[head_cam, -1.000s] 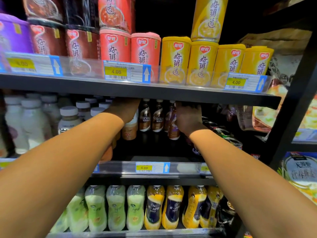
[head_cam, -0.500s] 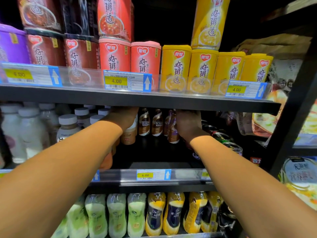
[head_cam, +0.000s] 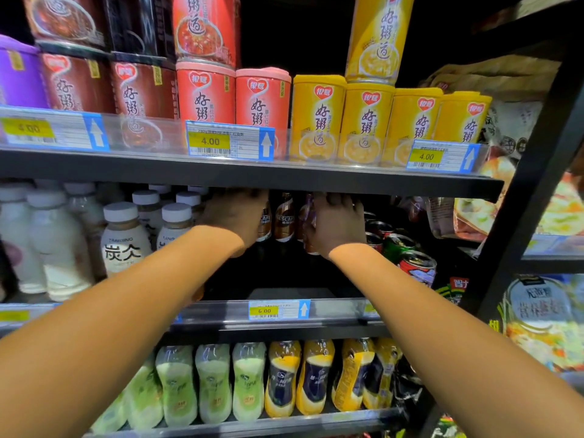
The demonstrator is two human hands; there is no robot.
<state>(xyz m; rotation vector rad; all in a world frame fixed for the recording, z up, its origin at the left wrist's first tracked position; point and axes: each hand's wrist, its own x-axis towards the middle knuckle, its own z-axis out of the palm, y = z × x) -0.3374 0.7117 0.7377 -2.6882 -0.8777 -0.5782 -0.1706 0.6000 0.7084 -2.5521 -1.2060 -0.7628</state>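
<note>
Far to the left of the left hand (head_cam: 234,216) stand white bottles (head_cam: 124,245) with white caps. The left hand reaches deep in under the dark shelf (head_cam: 410,184). Its fingers go out of sight in the dark there, so I cannot tell if it holds anything. Just to the right of it stands a row of brown coffee bottles (head_cam: 284,216), upright, between the two hands. Next comes a tilted bottle (head_cam: 308,222), a bit blurry, right at the thumb side of the right hand (head_cam: 339,227). The right hand has its fingers curled over, and it grips that tilted bottle. Close to the right of this hand stand red and green cans (head_cam: 417,267) in a line. Above both hands, on top of the dark shelf, sit red cups (head_cam: 205,96) and yellow cups (head_cam: 316,115). Below the hands is a yellow price tag (head_cam: 264,310)
</note>
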